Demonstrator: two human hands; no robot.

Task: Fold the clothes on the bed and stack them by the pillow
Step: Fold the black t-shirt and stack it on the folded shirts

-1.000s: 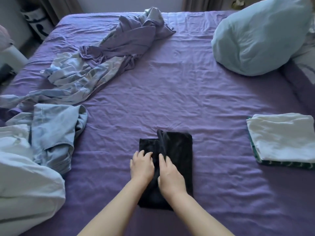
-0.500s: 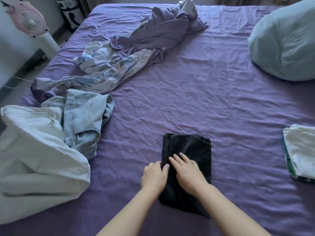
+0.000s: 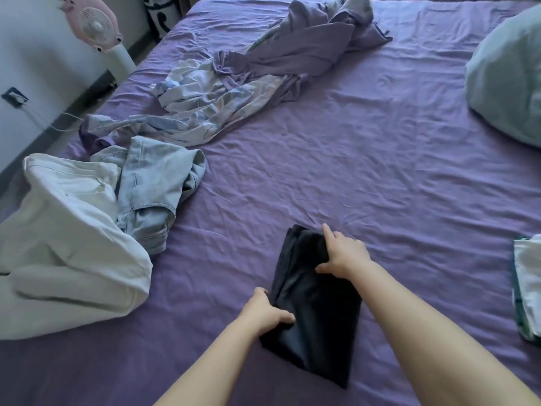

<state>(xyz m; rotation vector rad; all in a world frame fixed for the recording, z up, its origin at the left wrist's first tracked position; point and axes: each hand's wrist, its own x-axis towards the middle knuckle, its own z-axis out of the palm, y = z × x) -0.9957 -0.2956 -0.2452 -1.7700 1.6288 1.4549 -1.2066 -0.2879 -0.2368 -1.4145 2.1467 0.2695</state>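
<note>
Left side of the frame has white pants (image 3: pixel 67 241) and light jeans (image 3: pixel 158 189) piled up, a crumpled floral sheet (image 3: pixel 234 92) up top, pillow (image 3: pixel 509 83) upper right, folded stack (image 3: pixel 528 285) at the right edge. Lower centre: left hand (image 3: pixel 265 312) grips the folded black garment (image 3: pixel 316 303) by its near-left edge, right hand (image 3: pixel 342 253) spread flat on the far end. Purple bed (image 3: pixel 380 171), pink fan (image 3: pixel 96 24) upper left.
</note>
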